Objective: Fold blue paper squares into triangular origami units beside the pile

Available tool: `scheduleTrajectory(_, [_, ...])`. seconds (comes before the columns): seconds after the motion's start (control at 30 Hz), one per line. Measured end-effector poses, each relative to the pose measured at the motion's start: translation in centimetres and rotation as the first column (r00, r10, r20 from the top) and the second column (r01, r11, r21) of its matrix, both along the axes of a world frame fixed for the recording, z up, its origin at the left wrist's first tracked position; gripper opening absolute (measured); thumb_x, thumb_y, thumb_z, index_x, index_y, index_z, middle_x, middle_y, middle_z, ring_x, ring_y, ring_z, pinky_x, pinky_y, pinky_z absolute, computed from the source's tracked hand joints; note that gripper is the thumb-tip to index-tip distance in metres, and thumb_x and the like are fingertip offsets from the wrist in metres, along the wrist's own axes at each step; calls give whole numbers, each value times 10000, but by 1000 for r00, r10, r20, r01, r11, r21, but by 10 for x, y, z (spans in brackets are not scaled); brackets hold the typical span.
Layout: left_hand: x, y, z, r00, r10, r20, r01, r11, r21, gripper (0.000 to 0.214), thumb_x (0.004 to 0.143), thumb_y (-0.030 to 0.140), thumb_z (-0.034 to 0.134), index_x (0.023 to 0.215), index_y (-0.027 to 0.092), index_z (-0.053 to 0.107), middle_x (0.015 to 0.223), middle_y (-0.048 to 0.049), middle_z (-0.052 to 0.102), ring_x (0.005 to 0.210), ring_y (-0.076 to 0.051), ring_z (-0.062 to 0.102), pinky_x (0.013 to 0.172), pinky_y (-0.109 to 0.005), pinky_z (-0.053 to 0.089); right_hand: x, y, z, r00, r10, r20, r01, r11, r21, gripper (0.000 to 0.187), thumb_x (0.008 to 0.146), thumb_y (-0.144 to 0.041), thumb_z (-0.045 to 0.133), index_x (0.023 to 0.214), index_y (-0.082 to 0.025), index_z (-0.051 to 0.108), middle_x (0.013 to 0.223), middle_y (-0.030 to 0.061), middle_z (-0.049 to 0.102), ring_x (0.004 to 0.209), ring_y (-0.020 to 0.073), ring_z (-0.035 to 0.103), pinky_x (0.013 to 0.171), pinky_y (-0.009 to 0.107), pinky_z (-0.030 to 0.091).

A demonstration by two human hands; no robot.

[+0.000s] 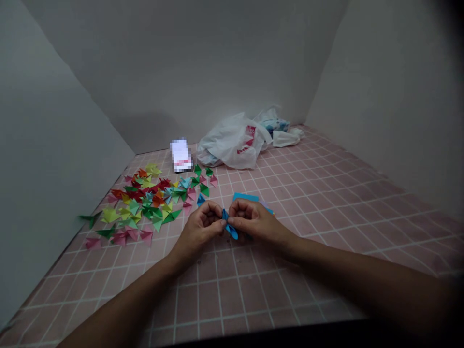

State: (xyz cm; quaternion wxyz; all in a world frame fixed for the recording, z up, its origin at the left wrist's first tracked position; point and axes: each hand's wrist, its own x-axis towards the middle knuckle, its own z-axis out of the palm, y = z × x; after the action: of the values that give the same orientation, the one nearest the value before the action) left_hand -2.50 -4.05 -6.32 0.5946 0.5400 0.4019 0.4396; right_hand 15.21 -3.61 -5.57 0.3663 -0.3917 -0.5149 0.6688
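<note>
Pink counter (326, 193) with a grid of pale lines like small tiles fills the head view, boxed in by plain grey walls (181, 72) on three sides.

Both forearms reach in from the bottom edge and meet near the middle. Between them sits a blue paper piece (231, 228), folded small and pointed, creased and matte. Its long axis slants from upper left to lower right, held just above the counter. The left hand (201, 227) comes at it from the left and the right hand (253, 222) from the right. Each grip is closed in a fingertip pinch on the paper, the other fingers curled in. The two hands look equally near, fingertips almost touching across the fold.

Just behind the right hand lie flat blue paper sheets (245, 197), partly hidden by the knuckles. To the left, well apart from the hands, spreads a loose pile of folded paper triangles (148, 203) in red, yellow, green, pink and pale blue, sharp-cornered and thin. Farther back stands a blurred white packet (181, 154). Beside it slumps a crumpled white plastic bag (232, 142) with red print, soft and glossy.
</note>
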Motion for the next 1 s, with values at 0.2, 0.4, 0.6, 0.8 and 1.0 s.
scheduleTrajectory(0.2, [1, 0, 1, 998, 0, -60, 0, 1000, 2, 205, 756, 267, 749, 817, 177, 576, 739, 28, 574, 623, -99, 551, 600, -234, 460, 0, 2, -4, 998, -6, 64, 4, 999, 38, 170, 792, -274, 668, 770, -207, 513, 532, -73, 533, 430, 75, 485, 420, 193, 334])
scheduleTrajectory(0.4, [2, 0, 1, 999, 7, -34, -8, 1000, -28, 247, 777, 336, 761, 822, 176, 578, 735, 30, 570, 606, -93, 549, 572, -219, 448, -1, 2, -7, 995, -20, 94, 12, 997, 81, 147, 804, -259, 643, 763, -207, 512, 538, -65, 509, 450, 83, 460, 429, 204, 309])
scheduleTrajectory(0.6, [1, 1, -5, 1000, 21, 9, -20, 997, -69, 271, 769, 343, 789, 855, 180, 590, 753, 30, 583, 629, -98, 571, 586, -220, 468, -1, 3, -11, 995, -26, 95, 17, 996, 91, 147, 797, -257, 647, 782, -212, 508, 547, -66, 510, 449, 87, 447, 432, 207, 302])
scheduleTrajectory(0.8, [2, 2, -5, 1000, 26, 6, -26, 996, -85, 289, 742, 351, 811, 831, 170, 604, 732, 26, 594, 618, -97, 575, 577, -213, 457, -1, 4, -14, 997, -7, 78, 2, 998, 59, 133, 793, -239, 648, 807, -213, 518, 550, -66, 519, 432, 84, 447, 424, 207, 304])
scheduleTrajectory(1.0, [2, 0, -4, 1000, 25, -6, -26, 996, -86, 279, 786, 381, 783, 851, 168, 617, 728, 23, 592, 621, -95, 569, 586, -210, 455, 0, 4, -13, 995, -19, 96, 12, 998, 66, 115, 785, -234, 633, 777, -211, 521, 537, -63, 521, 420, 82, 458, 412, 200, 314])
